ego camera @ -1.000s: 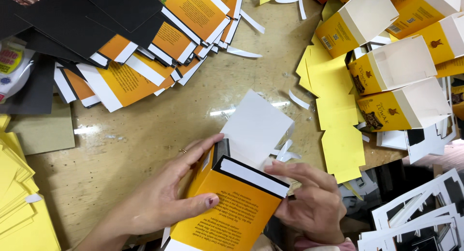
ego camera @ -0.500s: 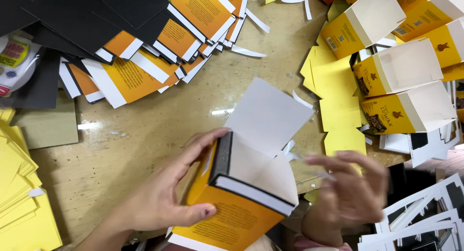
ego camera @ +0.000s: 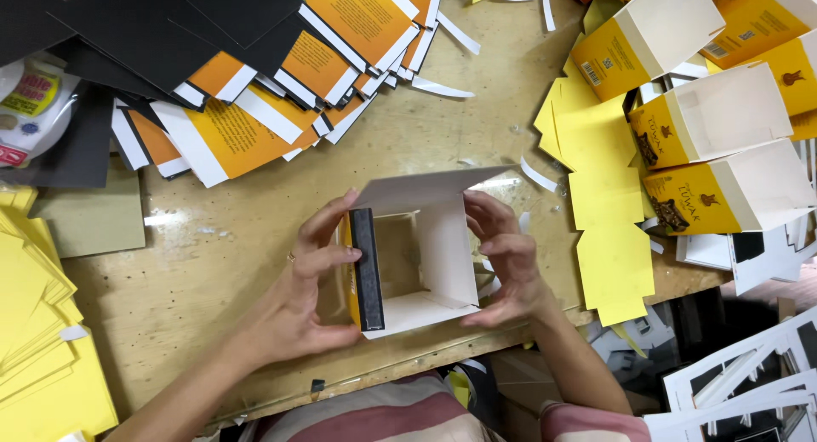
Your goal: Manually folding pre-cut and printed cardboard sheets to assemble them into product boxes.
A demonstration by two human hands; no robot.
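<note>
The only view sits on my head, facing almost straight down onto the wooden table (ego camera: pixel 213 263). It is close above my left hand (ego camera: pixel 302 302) and right hand (ego camera: pixel 506 263), near the table's front edge.

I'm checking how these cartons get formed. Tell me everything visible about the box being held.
The open box is thin card, white inside, orange outside, with a black band along its left edge. It stands squared-up on the wooden table, open end facing the camera, one white flap raised at the far side. The left hand clasps the black edge; the right hand presses the right wall.
</note>
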